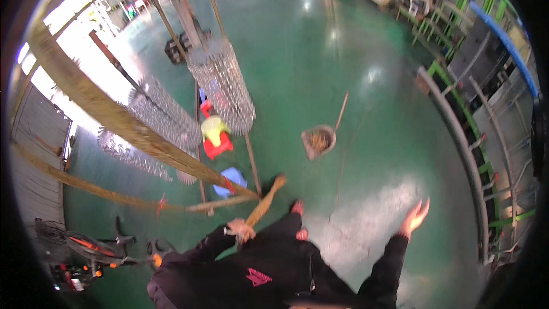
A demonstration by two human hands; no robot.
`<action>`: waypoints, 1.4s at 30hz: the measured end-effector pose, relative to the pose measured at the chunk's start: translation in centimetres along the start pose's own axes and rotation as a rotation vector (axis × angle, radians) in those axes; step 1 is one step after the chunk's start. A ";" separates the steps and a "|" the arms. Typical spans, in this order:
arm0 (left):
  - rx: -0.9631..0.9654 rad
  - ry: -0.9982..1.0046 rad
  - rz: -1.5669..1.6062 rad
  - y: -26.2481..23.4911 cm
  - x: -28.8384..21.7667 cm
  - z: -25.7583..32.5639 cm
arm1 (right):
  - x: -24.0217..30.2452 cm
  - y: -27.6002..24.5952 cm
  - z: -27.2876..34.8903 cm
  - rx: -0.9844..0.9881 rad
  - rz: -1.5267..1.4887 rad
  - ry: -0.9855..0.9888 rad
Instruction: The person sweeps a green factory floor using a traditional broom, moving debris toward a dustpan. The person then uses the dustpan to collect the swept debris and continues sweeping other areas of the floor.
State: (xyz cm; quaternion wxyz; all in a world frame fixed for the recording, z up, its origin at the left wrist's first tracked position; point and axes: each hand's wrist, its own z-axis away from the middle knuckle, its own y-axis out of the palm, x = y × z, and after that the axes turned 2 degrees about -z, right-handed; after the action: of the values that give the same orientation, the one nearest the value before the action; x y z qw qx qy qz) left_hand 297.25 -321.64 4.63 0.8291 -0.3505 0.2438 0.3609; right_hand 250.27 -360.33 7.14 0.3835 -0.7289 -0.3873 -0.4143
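My left hand is closed around a tan, broom-like bundle, thick in the middle and knobbed at its far end. It slants up and away from my hand, beside the foot of a rack frame; its lower part is hidden by my hand and sleeve. My right hand is held out to the right over the green floor, fingers stretched and nothing in it. Ahead on the floor lies a dustpan with brownish debris in it and a long thin handle leaning up and right.
Tall stacks of shiny metal parts hang in the frame at left. Beneath are a red and yellow-green stool and a blue stool. A bicycle stands at lower left; a curved grey rail and green racks line the right.
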 end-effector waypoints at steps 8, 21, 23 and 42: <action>-0.089 -0.654 0.983 -3.6 -0.6 -7.9 | 6.7 24.9 -10.0 0.568 -0.297 0.286; -0.439 -0.529 1.104 5.7 -9.1 -18.4 | -5.6 53.2 -19.3 0.900 -0.040 0.434; -0.571 -0.526 0.981 7.8 -12.5 -20.8 | -9.4 56.6 -20.6 0.967 0.156 0.541; -1.504 -0.490 2.576 19.1 -49.2 -44.6 | -17.3 67.7 -21.8 1.714 0.243 0.631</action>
State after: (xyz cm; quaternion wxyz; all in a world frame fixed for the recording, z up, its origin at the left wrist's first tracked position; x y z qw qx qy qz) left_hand 245.31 -367.01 0.87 -0.3925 -0.1667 -0.0008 0.9045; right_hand 297.14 -411.30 -16.67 0.9211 -0.0845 -0.3599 -0.1220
